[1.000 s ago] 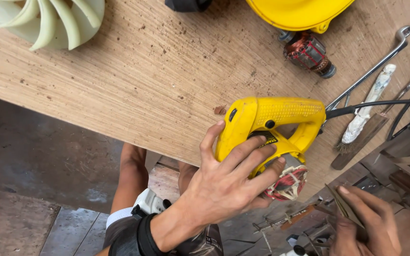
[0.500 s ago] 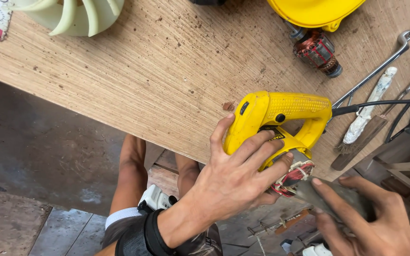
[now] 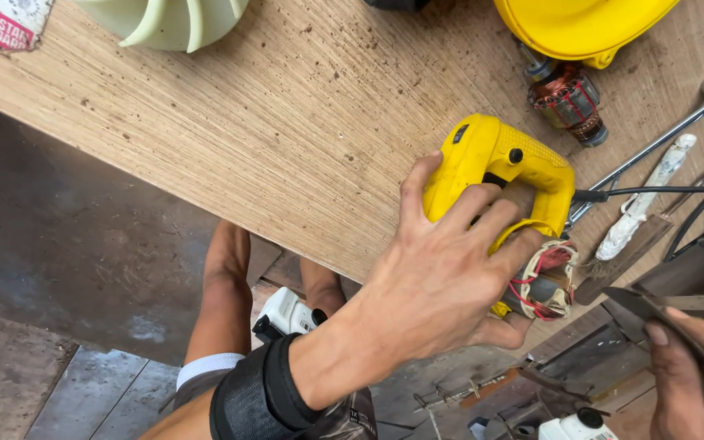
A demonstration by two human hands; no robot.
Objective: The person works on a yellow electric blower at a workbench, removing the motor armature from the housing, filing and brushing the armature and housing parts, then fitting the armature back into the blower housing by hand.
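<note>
- Right now the yellow tool body (image 3: 505,167) lies at the near edge of the bench (image 3: 270,138), handle pointing away, its open end hanging just over the edge with copper windings and red wires (image 3: 543,281) exposed.
- Left hand (image 3: 442,285) is clamped over the body from the near side: fingers spread and curled over the handle loop, thumb stretched along the left flank, firm hold. Black wrist band (image 3: 258,399) on that arm.
- Right hand (image 3: 694,375) sits low right, just beside the winding end, not touching it. Fingers pinch a thin dark flat piece (image 3: 637,310); how tightly, cannot tell, since the hand is cut off by the frame edge.
- Black cord (image 3: 653,191) leaves the handle and runs right.
- Just beyond the cord: long steel spanner (image 3: 662,138) lying diagonal, and a worn white-handled brush (image 3: 641,208) beside it.
- Further back: a bare armature (image 3: 568,98) with copper coil, touching a yellow housing (image 3: 584,28) at the top edge.
- Far left on the bench: pale green fan impeller (image 3: 177,20), well apart from the tool body.
- Below the bench: the person's legs, concrete floor (image 3: 59,269).
</note>
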